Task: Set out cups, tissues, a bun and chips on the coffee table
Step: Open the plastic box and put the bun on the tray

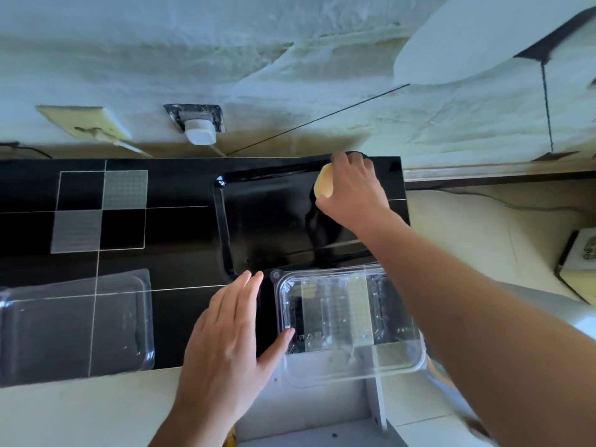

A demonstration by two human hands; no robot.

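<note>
- My right hand (350, 188) sits in the upper right of the frame, fingers curled around a pale yellow bun (324, 182), holding it over the far right corner of the black tray (258, 217).
- I judge the bun is held from above so it can be lowered straight onto the tray.
- My left hand (229, 337) lies open and flat at lower centre, gripping nothing; its thumb touches the left wall of the clear plastic clamshell container (348, 324), likely steadying it.
- That container looks empty and overhangs the near edge of the glossy black coffee table (129, 201), so a nudge could tip it.
- A second clear plastic lid (74, 327) lies at the lower left.
- The tray's centre and left are bare, giving room; its right rim runs close to the table's right edge.
- No cups, tissues or chips are in view.
</note>
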